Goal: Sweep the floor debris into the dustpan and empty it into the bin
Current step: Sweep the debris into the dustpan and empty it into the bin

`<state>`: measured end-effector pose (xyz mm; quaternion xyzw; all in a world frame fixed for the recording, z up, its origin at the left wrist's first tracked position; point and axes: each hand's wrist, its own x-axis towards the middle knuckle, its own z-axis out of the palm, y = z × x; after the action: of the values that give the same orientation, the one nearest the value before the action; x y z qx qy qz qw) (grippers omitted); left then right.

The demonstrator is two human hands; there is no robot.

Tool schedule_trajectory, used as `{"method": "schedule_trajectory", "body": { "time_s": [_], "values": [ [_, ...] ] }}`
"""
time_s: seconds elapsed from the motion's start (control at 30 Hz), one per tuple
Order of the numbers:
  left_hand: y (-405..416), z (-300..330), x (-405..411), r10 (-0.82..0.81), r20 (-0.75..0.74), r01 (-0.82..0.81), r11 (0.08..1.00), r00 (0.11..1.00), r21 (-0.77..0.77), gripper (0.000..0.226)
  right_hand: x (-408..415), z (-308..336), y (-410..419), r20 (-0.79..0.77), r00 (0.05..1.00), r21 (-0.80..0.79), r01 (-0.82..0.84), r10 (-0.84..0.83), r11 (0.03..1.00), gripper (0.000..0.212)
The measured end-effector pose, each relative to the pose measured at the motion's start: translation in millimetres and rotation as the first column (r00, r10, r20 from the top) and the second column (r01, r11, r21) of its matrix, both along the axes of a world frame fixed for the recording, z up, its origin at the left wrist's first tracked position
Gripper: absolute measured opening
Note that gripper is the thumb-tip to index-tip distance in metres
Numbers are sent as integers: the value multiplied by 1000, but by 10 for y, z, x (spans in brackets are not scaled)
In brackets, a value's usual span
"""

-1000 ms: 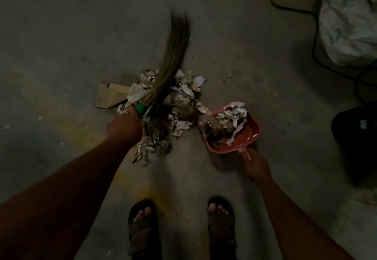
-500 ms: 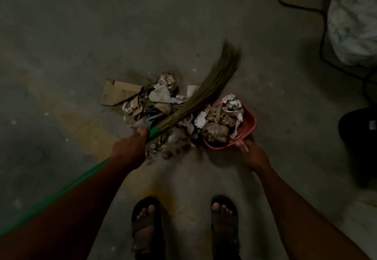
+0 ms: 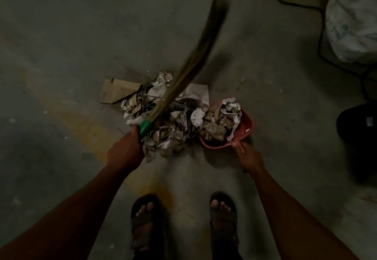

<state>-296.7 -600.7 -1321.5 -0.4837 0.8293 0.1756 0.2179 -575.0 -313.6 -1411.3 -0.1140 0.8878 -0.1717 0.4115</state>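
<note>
Writing: none can be read; the white plastic sack at the top right carries faint bluish print, too blurred to make out.
Left hand: the left hand is curled round the green handle of the grass broom, gripping just below the green collar where the bristles begin.
Right hand: the right hand is closed on the short handle at the near edge of the red plastic dustpan, thumb lying on top.
Broom: the long straw-coloured bristles slant up and to the right from the left hand, crossing above the pile; the tip is motion-blurred.
Floor debris: a heap of crumpled white paper, torn scraps and shiny wrappers lies on the grey concrete floor between the two hands, its right edge touching the dustpan's mouth.
Cardboard: a flat brown cardboard piece lies at the left edge of the heap.
Dustpan: it rests on the floor, mouth facing left toward the heap, and already holds crumpled paper and brownish wads.
Feet: two feet in dark open-toed sandals stand near the bottom, well apart from the heap.
Cable: a black cable runs along the floor beside the sack.
Dark object: a black shape sits at the right edge; what it is cannot be told.
</note>
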Motion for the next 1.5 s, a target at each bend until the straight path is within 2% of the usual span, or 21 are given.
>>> {"method": "schedule_trajectory", "body": {
  "time_s": [0.1,0.17,0.3,0.4,0.53,0.63,0.83,1.03,1.13,1.37,1.5],
  "values": [
    [-123,-19,-168,64,69,-63,998,996,-9,46,-20,-42,6,-21,999,21,-34,35,999,46],
    [-175,-58,-284,43,132,-48,998,990,39,44,-44,-72,12,-35,998,37,-49,50,998,49],
    [-145,-145,-411,-43,112,30,992,993,119,38,-71,-110,13,-54,996,51,-71,73,996,50],
    [-117,-171,-366,-149,108,136,983,983,121,44,-89,-118,7,-61,995,48,-82,85,995,47],
    [-189,-201,-217,-225,149,199,965,963,168,64,-112,-139,31,-66,993,9,-102,102,995,36],
    [-178,-191,-139,-278,164,243,949,947,201,74,-90,-140,43,-88,994,-27,-67,65,997,40],
    [-71,-216,-11,-330,69,304,921,942,245,67,1,-74,42,-84,996,-133,-22,11,991,38],
    [32,-263,74,-198,-55,205,945,979,254,70,75,-9,58,-52,998,-231,34,-47,972,33],
    [1,-250,81,-201,-82,215,941,976,261,71,73,49,34,-42,997,-276,52,-66,960,38],
    [-100,-25,-120,-224,-177,266,926,958,268,70,-33,302,72,-130,981,-318,97,-145,943,35],
    [-66,195,-282,-225,-289,294,930,931,221,65,-146,432,175,-166,965,-325,142,-205,935,55]
  ]
}}
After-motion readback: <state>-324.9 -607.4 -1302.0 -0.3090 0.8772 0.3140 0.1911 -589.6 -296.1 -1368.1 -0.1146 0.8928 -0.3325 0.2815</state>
